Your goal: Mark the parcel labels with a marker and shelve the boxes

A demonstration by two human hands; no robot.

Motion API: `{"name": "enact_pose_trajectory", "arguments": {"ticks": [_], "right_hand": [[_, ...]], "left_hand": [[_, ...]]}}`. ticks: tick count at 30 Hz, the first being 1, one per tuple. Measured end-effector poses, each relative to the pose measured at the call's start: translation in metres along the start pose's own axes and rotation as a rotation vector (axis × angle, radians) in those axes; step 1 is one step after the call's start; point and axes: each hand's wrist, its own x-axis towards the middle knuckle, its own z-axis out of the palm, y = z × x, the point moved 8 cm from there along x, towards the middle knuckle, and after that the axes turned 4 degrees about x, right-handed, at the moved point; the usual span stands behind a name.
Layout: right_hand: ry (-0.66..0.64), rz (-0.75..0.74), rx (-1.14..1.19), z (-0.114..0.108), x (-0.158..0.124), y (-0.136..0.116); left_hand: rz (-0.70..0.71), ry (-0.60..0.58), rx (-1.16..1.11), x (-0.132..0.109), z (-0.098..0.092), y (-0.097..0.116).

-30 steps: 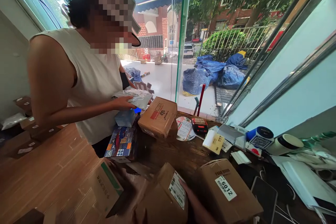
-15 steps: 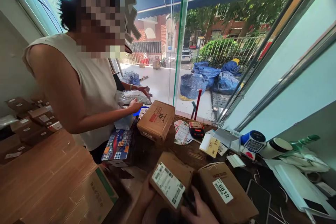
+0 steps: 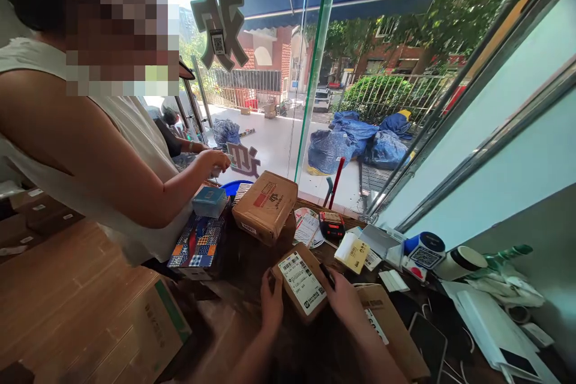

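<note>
Left hand [image 3: 272, 305] holding cardboard box [image 3: 300, 281]; right hand [image 3: 345, 300], slim black rod [image 3: 327, 275].

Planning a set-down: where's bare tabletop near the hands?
Likely best patch: dark tabletop between patterned box, stamped carton and left hand. Crowded: right of the labelled parcel, with right hand, yellow packet, white cards and phone packed close.

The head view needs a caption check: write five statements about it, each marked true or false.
1. The labelled box is between the left hand and the right hand. True.
2. The white label faces down. False: the white label faces up.
3. The right hand holds a dark slim item. True.
4. The red-and-black device is in the left hand. False: the red-and-black device is on the table.
5. Blue bags lie outdoors. True.
</note>
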Motion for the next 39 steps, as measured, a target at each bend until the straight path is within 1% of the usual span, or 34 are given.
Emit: {"name": "enact_pose_trajectory", "arguments": {"ticks": [1, 3, 5, 6, 8, 10, 12, 13, 14, 15, 16, 17, 18, 20, 21, 22, 23, 24, 25, 26, 27, 28, 30, 32, 33, 35, 37, 39], "right_hand": [[-0.030, 0.005, -0.018, 0.004, 0.006, -0.002], [-0.080, 0.016, -0.036, 0.013, 0.008, -0.003], [-0.104, 0.020, -0.024, 0.016, 0.000, -0.002], [-0.098, 0.013, -0.007, 0.014, -0.006, -0.002], [-0.051, -0.017, 0.041, 0.002, -0.021, -0.004], [0.007, -0.055, 0.103, -0.011, -0.037, -0.010], [-0.008, -0.071, 0.185, -0.015, -0.053, -0.018], [-0.052, -0.065, 0.247, -0.012, -0.061, -0.022], [-0.110, -0.053, 0.313, -0.006, -0.068, -0.026], [-0.168, -0.039, 0.372, 0.000, -0.075, -0.031], [-0.223, -0.028, 0.425, 0.006, -0.082, -0.035], [-0.276, -0.019, 0.472, 0.011, -0.087, -0.040], [-0.333, -0.016, 0.511, 0.015, -0.092, -0.044], [-0.441, -0.003, 0.582, 0.013, -0.097, -0.049], [-0.473, 0.012, 0.620, 0.006, -0.096, -0.051], [-0.469, 0.025, 0.659, -0.004, -0.092, -0.052], [-0.412, 0.026, 0.683, -0.017, -0.084, -0.052], [-0.326, 0.013, 0.686, -0.032, -0.075, -0.053], [-0.214, -0.021, 0.677, -0.045, -0.065, -0.055], [-0.112, -0.066, 0.615, -0.053, -0.056, -0.058], [-0.063, -0.101, 0.511, -0.052, -0.049, -0.061], [-0.044, -0.129, 0.444, -0.042, -0.043, -0.063], [-0.056, -0.179, 0.377, -0.008, -0.036, -0.063], [-0.009, -0.216, 0.327, 0.024, -0.033, -0.056], [0.019, -0.233, 0.301, 0.037, -0.032, -0.051], [0.061, -0.268, 0.248, 0.055, -0.031, -0.042], [0.070, -0.304, 0.196, 0.063, -0.031, -0.037], [0.068, -0.333, 0.148, 0.064, -0.031, -0.037]], "left_hand": [[0.024, -0.016, -0.005, 0.004, -0.001, 0.004], [0.062, -0.051, 0.002, 0.016, -0.005, 0.015], [0.092, -0.100, 0.028, 0.023, -0.013, 0.027], [0.108, -0.114, 0.050, 0.022, -0.018, 0.033], [0.153, -0.119, 0.102, 0.006, -0.030, 0.045], [0.237, -0.141, 0.145, -0.028, -0.037, 0.060], [0.322, -0.305, 0.165, -0.070, -0.026, 0.073], [0.349, -0.400, 0.177, -0.090, -0.019, 0.079], [0.381, -0.587, 0.217, -0.111, -0.003, 0.083], [0.371, -0.749, 0.258, -0.129, 0.009, 0.085], [0.337, -0.859, 0.320, -0.141, 0.018, 0.085], [0.284, -0.934, 0.389, -0.149, 0.024, 0.083], [0.220, -0.955, 0.457, -0.150, 0.025, 0.080], [0.125, -0.939, 0.556, -0.147, 0.019, 0.075], [0.102, -0.951, 0.575, -0.146, 0.015, 0.073], [0.095, -0.974, 0.575, -0.145, 0.009, 0.071], [0.094, -0.984, 0.565, -0.143, 0.003, 0.068], [0.090, -0.972, 0.559, -0.137, -0.004, 0.064], [0.086, -0.930, 0.556, -0.129, -0.012, 0.060], [0.082, -0.846, 0.557, -0.116, -0.020, 0.057], [0.086, -0.738, 0.557, -0.101, -0.028, 0.054], [0.095, -0.629, 0.549, -0.086, -0.033, 0.052], [0.110, -0.453, 0.515, -0.060, -0.037, 0.046], [0.100, -0.356, 0.473, -0.041, -0.031, 0.036], [0.087, -0.326, 0.451, -0.035, -0.028, 0.030], [0.060, -0.284, 0.408, -0.029, -0.022, 0.019], [0.046, -0.263, 0.364, -0.028, -0.020, 0.012], [0.048, -0.257, 0.328, -0.030, -0.020, 0.009]]}}
